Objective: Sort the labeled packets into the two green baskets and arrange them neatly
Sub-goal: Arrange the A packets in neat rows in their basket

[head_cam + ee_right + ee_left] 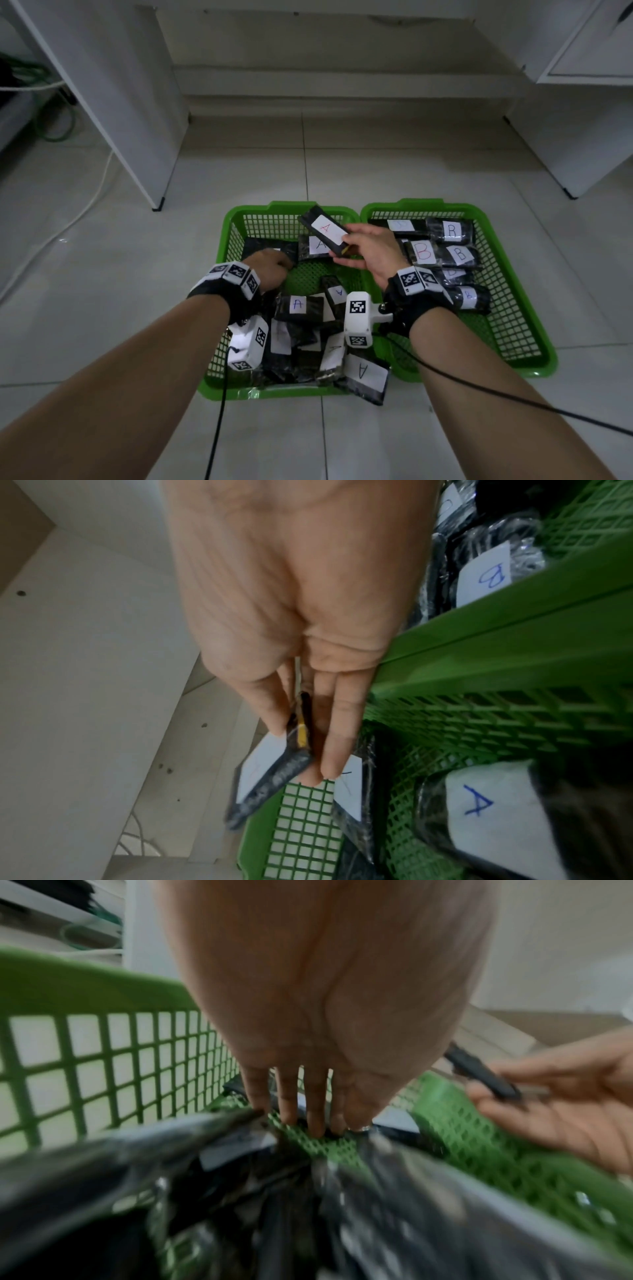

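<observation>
White floor tiles (376, 164) are carrying two green mesh plastic baskets; the right hand (371, 255) is pinching a black red-lettered "A" packet (323, 233) above the left basket (233, 246), long axis pointing away. Left-wrist view: left-hand fingers (291, 1096) are reaching, extended, onto packets inside. Right-wrist view: fingers (339, 737) are clamping the packet's near end.

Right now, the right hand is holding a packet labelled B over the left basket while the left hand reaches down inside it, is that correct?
Not quite: the packet in the right hand is labelled A, in red, as the head view shows. The rest holds: it is over the left basket, and the left hand reaches down inside.
</observation>
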`<state>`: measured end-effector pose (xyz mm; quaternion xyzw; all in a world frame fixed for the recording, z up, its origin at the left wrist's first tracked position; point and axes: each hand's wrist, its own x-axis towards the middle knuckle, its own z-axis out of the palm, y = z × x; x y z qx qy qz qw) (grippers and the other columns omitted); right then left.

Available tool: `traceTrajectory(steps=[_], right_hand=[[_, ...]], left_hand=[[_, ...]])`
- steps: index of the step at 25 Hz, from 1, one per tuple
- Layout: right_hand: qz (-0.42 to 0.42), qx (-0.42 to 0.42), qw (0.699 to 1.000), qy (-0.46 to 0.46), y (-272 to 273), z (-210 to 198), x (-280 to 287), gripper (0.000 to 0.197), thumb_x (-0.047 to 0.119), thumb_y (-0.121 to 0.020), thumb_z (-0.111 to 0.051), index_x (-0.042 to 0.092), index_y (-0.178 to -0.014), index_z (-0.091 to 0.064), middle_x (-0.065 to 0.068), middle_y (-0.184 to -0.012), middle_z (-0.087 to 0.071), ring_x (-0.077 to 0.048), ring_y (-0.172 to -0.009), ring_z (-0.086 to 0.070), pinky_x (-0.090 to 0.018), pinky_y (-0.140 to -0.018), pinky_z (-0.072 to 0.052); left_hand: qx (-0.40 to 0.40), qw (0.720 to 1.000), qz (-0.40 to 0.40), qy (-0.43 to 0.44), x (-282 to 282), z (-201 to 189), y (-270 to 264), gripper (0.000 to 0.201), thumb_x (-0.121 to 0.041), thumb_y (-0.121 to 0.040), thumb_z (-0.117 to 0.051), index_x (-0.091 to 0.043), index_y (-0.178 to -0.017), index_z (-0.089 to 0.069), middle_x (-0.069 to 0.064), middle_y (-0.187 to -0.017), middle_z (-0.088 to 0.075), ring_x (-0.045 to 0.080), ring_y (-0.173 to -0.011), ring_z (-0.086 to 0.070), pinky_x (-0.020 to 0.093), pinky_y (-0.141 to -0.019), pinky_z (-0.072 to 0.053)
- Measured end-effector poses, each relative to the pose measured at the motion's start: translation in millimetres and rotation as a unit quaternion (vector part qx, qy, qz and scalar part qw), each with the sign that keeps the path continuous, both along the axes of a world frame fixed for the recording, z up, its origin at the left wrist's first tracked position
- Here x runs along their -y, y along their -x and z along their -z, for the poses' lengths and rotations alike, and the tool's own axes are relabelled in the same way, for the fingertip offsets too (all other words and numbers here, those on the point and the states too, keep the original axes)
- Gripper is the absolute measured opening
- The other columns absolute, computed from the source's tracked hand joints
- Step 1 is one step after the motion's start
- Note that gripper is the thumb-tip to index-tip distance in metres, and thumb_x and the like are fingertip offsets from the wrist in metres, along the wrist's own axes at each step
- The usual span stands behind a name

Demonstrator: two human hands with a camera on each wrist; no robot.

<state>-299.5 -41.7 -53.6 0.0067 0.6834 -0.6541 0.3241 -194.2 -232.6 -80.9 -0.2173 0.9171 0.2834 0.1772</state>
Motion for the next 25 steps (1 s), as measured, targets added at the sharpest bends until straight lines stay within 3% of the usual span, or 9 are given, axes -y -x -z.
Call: traceTrajectory(steps=[3,5,7,10,15,18,20,22,25], right_hand=[[-0.050,-0.092,0.988,-0.111,7,-2,15,0.029,0.000,-0.089,-0.070,0.013,-0.115,-0.071,-0.009,-0.111,-0.071,-0.027,-0.087,-0.076,-0.041,-0.067,-0.065],[-0.056,-0.132,0.976,-0.165,8,0,36,0.025,0.003,-0.084,-0.077,0.013,-0.106,-0.071,-0.006,-0.106,-0.071,-0.023,-0.081,-0.076,-0.038,-0.063,-0.064],[-0.064,-0.132,0.969,-0.201,7,6,60,0.021,0.003,-0.081,-0.081,0.011,-0.095,-0.069,-0.006,-0.098,-0.072,-0.023,-0.075,-0.076,-0.039,-0.062,-0.064],[-0.090,-0.160,0.953,-0.241,9,21,89,0.016,0.005,-0.080,-0.082,0.013,-0.088,-0.070,-0.005,-0.094,-0.074,-0.023,-0.074,-0.076,-0.038,-0.069,-0.064],[-0.145,-0.239,0.924,-0.262,10,37,104,0.036,-0.002,-0.083,-0.071,0.015,-0.114,-0.077,-0.002,-0.119,-0.074,-0.017,-0.110,-0.068,-0.029,-0.100,-0.054],[-0.150,-0.276,0.906,-0.284,12,30,97,0.024,0.000,-0.080,-0.074,0.019,-0.095,-0.078,-0.001,-0.108,-0.076,-0.016,-0.099,-0.071,-0.029,-0.092,-0.057],[-0.185,-0.252,0.909,-0.276,12,19,85,0.017,0.002,-0.078,-0.079,0.019,-0.082,-0.077,-0.002,-0.095,-0.077,-0.017,-0.082,-0.075,-0.036,-0.077,-0.064],[-0.262,-0.227,0.897,-0.274,8,7,71,0.016,0.008,-0.078,-0.083,0.019,-0.089,-0.079,0.000,-0.092,-0.077,-0.015,-0.081,-0.074,-0.034,-0.069,-0.064],[-0.412,-0.202,0.837,-0.297,-5,2,58,0.031,0.031,-0.076,-0.087,0.025,-0.106,-0.077,0.009,-0.107,-0.074,-0.012,-0.100,-0.069,-0.031,-0.079,-0.058]], left_hand=[[-0.152,0.981,-0.108,0.043,25,-15,-1,0.028,-0.006,-0.086,-0.052,-0.022,-0.087,-0.076,0.006,-0.106,-0.074,0.025,-0.095,-0.067,0.026,-0.081,-0.050],[-0.241,0.957,-0.137,0.083,42,-24,-3,0.031,-0.003,-0.082,-0.051,-0.023,-0.082,-0.074,0.004,-0.096,-0.075,0.026,-0.089,-0.068,0.029,-0.081,-0.054],[-0.280,0.951,-0.091,0.093,51,-29,-4,0.035,0.003,-0.079,-0.050,-0.024,-0.082,-0.073,0.001,-0.098,-0.074,0.023,-0.091,-0.068,0.029,-0.083,-0.054],[-0.244,0.966,0.022,0.086,49,-24,-5,0.039,0.008,-0.076,-0.053,-0.019,-0.092,-0.076,0.003,-0.113,-0.069,0.023,-0.105,-0.063,0.036,-0.096,-0.051],[-0.075,0.984,0.126,0.099,40,-3,-5,0.052,0.003,-0.083,-0.051,-0.014,-0.131,-0.064,0.009,-0.147,-0.046,0.028,-0.131,-0.049,0.034,-0.113,-0.036],[-0.004,0.974,0.155,0.168,38,-3,0,0.048,-0.006,-0.088,-0.049,-0.017,-0.134,-0.062,0.009,-0.149,-0.042,0.029,-0.131,-0.049,0.037,-0.111,-0.040],[0.021,0.970,0.161,0.180,36,-6,3,0.046,-0.010,-0.090,-0.049,-0.017,-0.134,-0.061,0.012,-0.146,-0.044,0.031,-0.130,-0.049,0.038,-0.110,-0.041],[0.006,0.976,0.145,0.164,33,-11,3,0.041,-0.009,-0.089,-0.051,-0.013,-0.128,-0.064,0.013,-0.137,-0.051,0.032,-0.127,-0.052,0.039,-0.106,-0.044],[-0.059,0.983,0.108,0.136,30,-21,-5,0.035,-0.006,-0.086,-0.056,-0.015,-0.116,-0.070,0.007,-0.124,-0.063,0.026,-0.115,-0.060,0.035,-0.100,-0.048]])
